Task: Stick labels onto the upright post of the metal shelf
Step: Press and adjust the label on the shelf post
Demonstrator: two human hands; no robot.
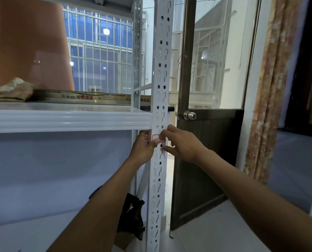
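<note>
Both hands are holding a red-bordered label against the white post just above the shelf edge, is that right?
No. The head view shows both the left hand and right hand holding the red-bordered label against the white post just below the shelf edge, not above it.

Door knob (189, 115), black bag (131, 220)

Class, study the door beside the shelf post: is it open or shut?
Open. The door has its knob edge nearer the camera, bottom edge slanting, and pale floor shows in the gap beside the post.
</note>
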